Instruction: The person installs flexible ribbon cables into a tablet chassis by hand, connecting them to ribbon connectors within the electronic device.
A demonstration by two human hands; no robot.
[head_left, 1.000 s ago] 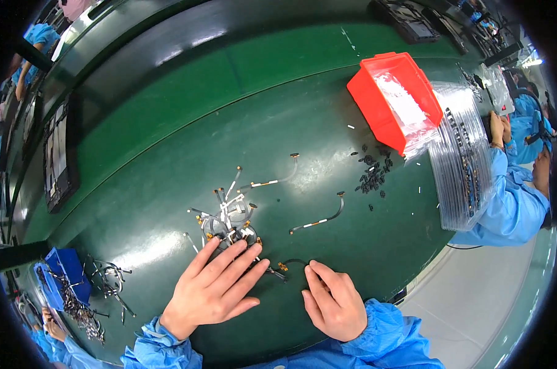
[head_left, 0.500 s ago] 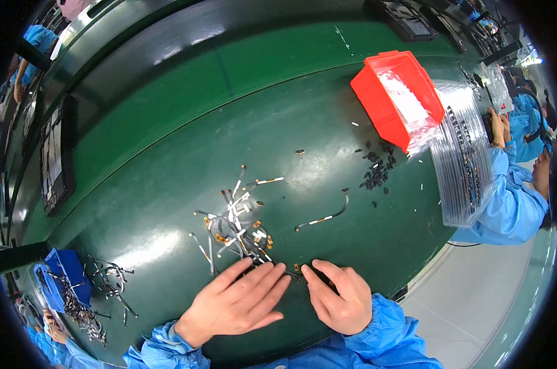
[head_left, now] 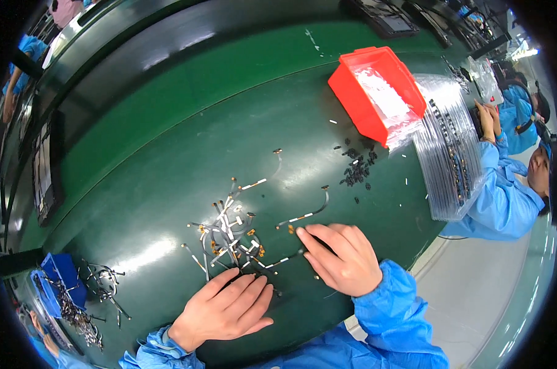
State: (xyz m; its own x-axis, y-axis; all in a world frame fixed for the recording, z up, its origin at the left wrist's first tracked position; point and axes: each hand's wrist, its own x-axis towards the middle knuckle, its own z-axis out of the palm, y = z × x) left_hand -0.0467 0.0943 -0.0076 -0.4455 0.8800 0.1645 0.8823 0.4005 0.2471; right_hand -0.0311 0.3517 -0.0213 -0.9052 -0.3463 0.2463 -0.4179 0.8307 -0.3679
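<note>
A loose pile of short grey ribbon cables [head_left: 226, 234] with white labels and gold or black end connectors lies on the green table. My left hand [head_left: 223, 307] rests flat at the pile's near edge, fingers stretched and touching some cables. To its right is my right hand [head_left: 346, 261], fingers bent, with a gap between the thumb and index finger. Its index fingertip is beside a small gold piece [head_left: 291, 229], and its thumb is close to the end of a white-labelled cable [head_left: 281, 261]. A single curved cable [head_left: 309, 214] lies just beyond that hand.
A red bin [head_left: 346, 80] lined with clear plastic stands at the far right, beside stacked clear trays [head_left: 441, 166]. Small black parts [head_left: 357, 169] are scattered before it. A blue bin [head_left: 63, 277] with spilling cables sits at left. A co-worker in blue [head_left: 506, 197] is at right.
My right hand has moved away from me and slightly right, apart from the left hand. A labelled cable now shows between the hands. The whole view has shifted slightly.
</note>
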